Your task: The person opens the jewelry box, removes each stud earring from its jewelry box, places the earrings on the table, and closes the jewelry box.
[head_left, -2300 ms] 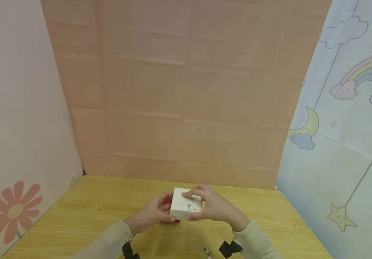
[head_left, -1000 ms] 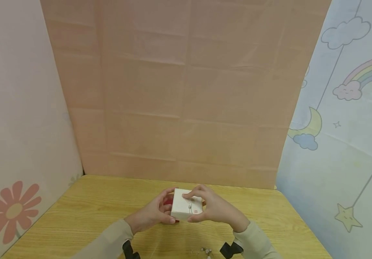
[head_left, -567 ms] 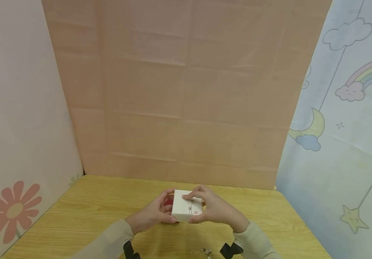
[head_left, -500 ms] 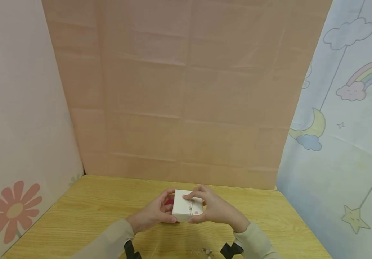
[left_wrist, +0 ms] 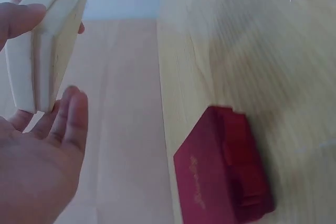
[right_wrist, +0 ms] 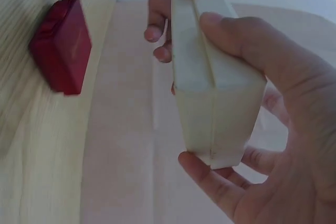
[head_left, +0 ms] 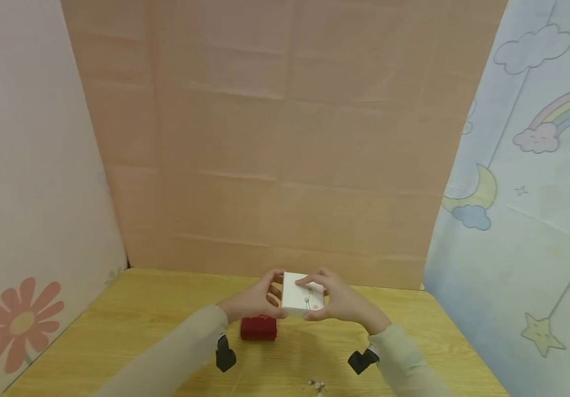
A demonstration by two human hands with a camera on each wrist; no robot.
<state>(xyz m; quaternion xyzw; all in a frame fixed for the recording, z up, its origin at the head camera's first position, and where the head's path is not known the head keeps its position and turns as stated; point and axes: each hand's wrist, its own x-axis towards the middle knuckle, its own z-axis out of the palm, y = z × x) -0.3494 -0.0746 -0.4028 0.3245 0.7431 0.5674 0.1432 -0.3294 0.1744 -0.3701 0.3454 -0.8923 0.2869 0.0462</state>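
Note:
A small white cardboard box [head_left: 292, 295] with a flower print and a red stamp mark on its lid is held up off the table between both hands. My left hand [head_left: 252, 302] grips its left edge, thumb at the near side and fingers at the far side. On the right, my right hand [head_left: 348, 304] holds the box with its thumb at the near edge and a finger on the lid. A thin seam between lid and base shows on the white box [right_wrist: 223, 108] in the right wrist view. Whatever is inside stays hidden.
A dark red box [head_left: 258, 328] with gold lettering sits on the wooden table [head_left: 165, 309] below my left hand. Several tiny silvery pieces [head_left: 317, 385] lie near the front edge. A beige backdrop [head_left: 285, 165] stands behind, with printed cloths at the sides.
Both hands have carried the white box up, away from me and slightly right. The red box, mostly hidden behind the left hand before, now shows on the table. The grip looks the same.

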